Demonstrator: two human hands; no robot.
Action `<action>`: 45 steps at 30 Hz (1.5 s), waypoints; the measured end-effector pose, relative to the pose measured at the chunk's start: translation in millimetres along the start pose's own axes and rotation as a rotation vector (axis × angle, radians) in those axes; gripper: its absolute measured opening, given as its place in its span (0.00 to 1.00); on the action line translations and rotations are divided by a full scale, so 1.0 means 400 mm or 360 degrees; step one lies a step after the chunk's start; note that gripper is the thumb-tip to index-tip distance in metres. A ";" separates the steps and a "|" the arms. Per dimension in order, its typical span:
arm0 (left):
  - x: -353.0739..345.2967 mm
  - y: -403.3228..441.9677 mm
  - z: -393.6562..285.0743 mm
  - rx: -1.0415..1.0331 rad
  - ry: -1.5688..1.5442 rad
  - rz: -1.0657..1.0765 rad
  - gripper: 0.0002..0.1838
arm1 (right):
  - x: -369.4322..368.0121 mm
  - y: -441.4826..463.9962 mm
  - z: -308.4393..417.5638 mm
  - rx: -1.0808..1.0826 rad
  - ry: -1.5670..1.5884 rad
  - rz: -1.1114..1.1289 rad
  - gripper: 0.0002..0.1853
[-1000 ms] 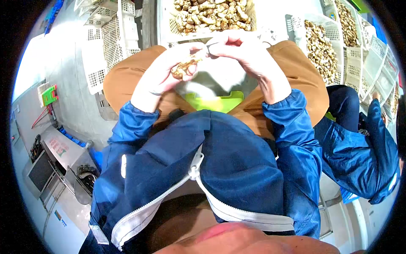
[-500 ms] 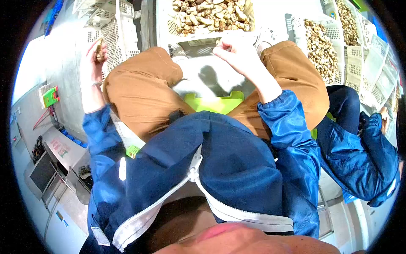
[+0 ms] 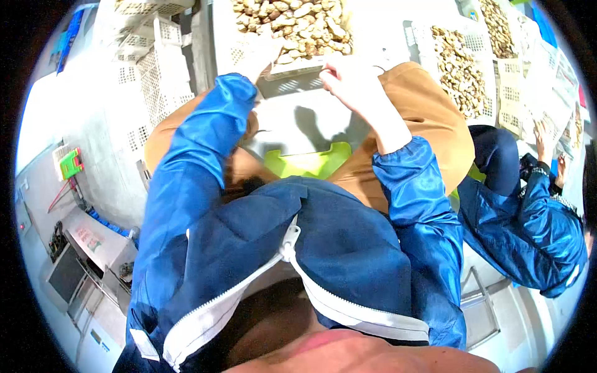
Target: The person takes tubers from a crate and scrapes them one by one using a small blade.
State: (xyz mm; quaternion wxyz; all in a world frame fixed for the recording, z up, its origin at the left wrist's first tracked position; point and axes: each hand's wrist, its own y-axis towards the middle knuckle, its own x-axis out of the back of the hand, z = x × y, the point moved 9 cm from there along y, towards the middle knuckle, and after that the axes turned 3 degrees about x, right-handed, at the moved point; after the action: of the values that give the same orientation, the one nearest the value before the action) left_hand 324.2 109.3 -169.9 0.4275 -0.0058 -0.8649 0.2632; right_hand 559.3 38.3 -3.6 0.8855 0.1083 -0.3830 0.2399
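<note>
A white perforated crate point(image 3: 298, 69) full of brown and cream mushroom-like pieces point(image 3: 305, 28) stands in front of my knees. My left hand point(image 3: 262, 55) reaches to the near left part of this crate, over its edge. Bright glare washes out its fingers, so I cannot see what they hold. Just off the crate's near right corner is my right hand point(image 3: 347, 78), with its fingers curled in and the thumb against them. Whatever may lie inside that grip is hidden.
Another crate point(image 3: 489, 93) of similar pieces stands at the right, with more crates behind it. White baskets point(image 3: 163, 81) are stacked at the left. A co-worker in a blue sleeve point(image 3: 528, 230) sits close on my right. A green stool point(image 3: 308, 163) shows between my legs.
My left hand has swung from the stacked baskets at the left, where it held a brown elongated piece, across to the front crate. My right hand stays nearly in place. The co-worker's hand has moved into view.
</note>
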 end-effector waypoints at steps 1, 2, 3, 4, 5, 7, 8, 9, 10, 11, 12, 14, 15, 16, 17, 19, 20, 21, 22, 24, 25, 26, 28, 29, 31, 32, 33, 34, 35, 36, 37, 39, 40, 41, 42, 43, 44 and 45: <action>-0.004 0.013 -0.025 -0.0033 0.0222 -0.0258 0.20 | -0.004 0.000 -0.003 -0.0005 0.0020 0.0017 0.14; -0.014 0.016 -0.047 -0.0169 0.0421 -0.0372 0.19 | -0.003 0.001 -0.008 -0.0006 0.0035 0.0029 0.14; -0.007 -0.021 -0.085 -0.0299 0.0618 -0.0483 0.18 | 0.001 -0.006 -0.013 -0.0026 0.0061 0.0010 0.14; -0.001 -0.051 -0.113 -0.0427 0.0822 -0.0590 0.17 | 0.001 -0.008 -0.020 -0.0065 0.0110 0.0028 0.13; -0.003 -0.053 -0.122 -0.0566 0.0836 -0.0477 0.17 | 0.003 -0.003 -0.028 -0.0096 0.0161 0.0042 0.13; -0.003 -0.047 -0.120 -0.0900 0.0897 -0.0507 0.14 | 0.010 0.008 -0.032 -0.0126 0.0237 0.0039 0.13; -0.011 -0.042 -0.128 -0.1083 0.0919 -0.0520 0.13 | 0.017 0.011 -0.028 -0.0140 0.0254 0.0020 0.13; 0.015 -0.074 -0.166 -0.1015 0.0916 -0.0364 0.12 | 0.025 0.009 -0.033 -0.0160 0.0270 0.0004 0.14; 0.019 -0.058 -0.162 -0.1032 0.0877 -0.0242 0.12 | 0.018 0.007 -0.050 -0.0180 0.0372 -0.0025 0.14; 0.028 -0.046 -0.136 -0.0909 0.0550 -0.0096 0.12 | -0.005 0.013 -0.077 -0.0193 0.0475 -0.0050 0.15; 0.047 -0.055 -0.122 -0.0770 0.0226 0.0042 0.12 | -0.021 0.017 -0.087 -0.0198 0.0583 -0.0067 0.15; 0.061 -0.090 -0.133 -0.0586 -0.0537 0.0409 0.10 | 0.023 0.017 -0.052 -0.0191 0.0659 -0.0162 0.15; 0.087 -0.158 -0.175 -0.0694 -0.0633 0.0504 0.09 | 0.043 0.014 -0.037 -0.0193 0.0690 -0.0207 0.16; 0.122 -0.233 -0.211 -0.0599 -0.0846 0.0537 0.11 | 0.043 0.017 -0.030 -0.0186 0.0741 -0.0207 0.14; 0.150 -0.321 -0.254 -0.0501 -0.1059 0.0570 0.13 | 0.042 0.018 -0.021 -0.0180 0.0791 -0.0204 0.13; 0.179 -0.433 -0.280 -0.0412 -0.1304 0.0619 0.20 | 0.045 0.015 0.022 -0.0096 0.0976 -0.0186 0.12; 0.189 -0.464 -0.280 -0.0428 -0.1330 0.0638 0.24 | 0.060 0.009 0.062 -0.0017 0.1112 -0.0178 0.11; 0.192 -0.486 -0.271 -0.0452 -0.1210 0.0643 0.21 | 0.069 0.006 0.092 0.0059 0.1246 -0.0170 0.11; 0.204 -0.506 -0.270 -0.0420 -0.1254 0.0545 0.20 | 0.064 0.011 0.104 0.0152 0.1188 -0.0172 0.07; 0.204 -0.532 -0.253 -0.0399 -0.1355 0.0435 0.20 | 0.077 0.002 0.127 0.0349 0.1067 -0.0285 0.09; 0.208 -0.551 -0.258 -0.0443 -0.1369 0.0352 0.20 | 0.082 -0.004 0.137 0.0395 0.1015 -0.0328 0.08; 0.216 -0.570 -0.267 -0.0489 -0.1379 0.0268 0.19 | 0.090 -0.010 0.153 0.0445 0.0963 -0.0374 0.07; 0.228 -0.588 -0.265 -0.0506 -0.1434 0.0225 0.19 | 0.091 -0.014 0.162 0.0280 0.1197 -0.0291 0.06; 0.229 -0.591 -0.258 -0.0477 -0.1481 0.0266 0.19 | 0.081 -0.015 0.159 0.0059 0.1474 -0.0154 0.06; 0.229 -0.597 -0.240 -0.0342 -0.1545 0.0389 0.19 | 0.064 -0.016 0.152 -0.0199 0.1841 0.0026 0.05; 0.251 -0.598 -0.245 -0.0500 -0.1294 0.0235 0.20 | 0.069 -0.013 0.159 -0.0097 0.1741 0.0000 0.06; 0.266 -0.603 -0.251 -0.0650 -0.1037 0.0085 0.20 | 0.067 -0.012 0.161 0.0002 0.1640 -0.0027 0.06; 0.280 -0.610 -0.264 -0.0795 -0.0777 -0.0063 0.20 | 0.063 -0.012 0.162 0.0100 0.1537 -0.0054 0.07; 0.298 -0.629 -0.296 -0.1050 -0.0547 -0.0151 0.21 | 0.068 -0.011 0.170 0.0355 0.1356 -0.0163 0.08; 0.297 -0.627 -0.298 -0.1050 -0.0581 -0.0159 0.21 | 0.065 -0.008 0.158 0.0219 0.1479 -0.0104 0.08; 0.298 -0.627 -0.296 -0.1049 -0.0615 -0.0166 0.21 | 0.070 -0.005 0.154 0.0081 0.1599 -0.0044 0.08; 0.299 -0.627 -0.296 -0.1091 -0.0618 -0.0174 0.21 | 0.055 -0.006 0.126 -0.0160 0.1777 0.0066 0.07; 0.303 -0.626 -0.298 -0.1102 -0.0601 -0.0185 0.21 | 0.059 -0.006 0.128 -0.0128 0.1733 0.0041 0.07; 0.306 -0.624 -0.299 -0.1112 -0.0583 -0.0197 0.21 | 0.063 -0.007 0.137 -0.0096 0.1689 0.0019 0.08; 0.309 -0.625 -0.299 -0.1119 -0.0565 -0.0209 0.20 | 0.066 -0.009 0.147 -0.0065 0.1647 -0.0002 0.08; 0.307 -0.624 -0.293 -0.1025 -0.0410 -0.0249 0.20 | 0.054 -0.015 0.150 -0.0056 0.1555 0.0041 0.09; 0.310 -0.630 -0.300 -0.1048 -0.0325 -0.0273 0.19 | 0.052 -0.015 0.151 -0.0095 0.1505 0.0074 0.09; 0.311 -0.635 -0.309 -0.1073 -0.0240 -0.0294 0.19 | 0.056 -0.014 0.152 -0.0135 0.1454 0.0103 0.10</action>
State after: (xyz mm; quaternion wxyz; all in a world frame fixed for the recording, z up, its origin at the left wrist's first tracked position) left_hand 391.5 -24.6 99.9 0.3584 -0.0488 -0.9291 -0.0771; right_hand 537.3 18.4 54.1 0.9593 -0.0570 0.0339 0.2746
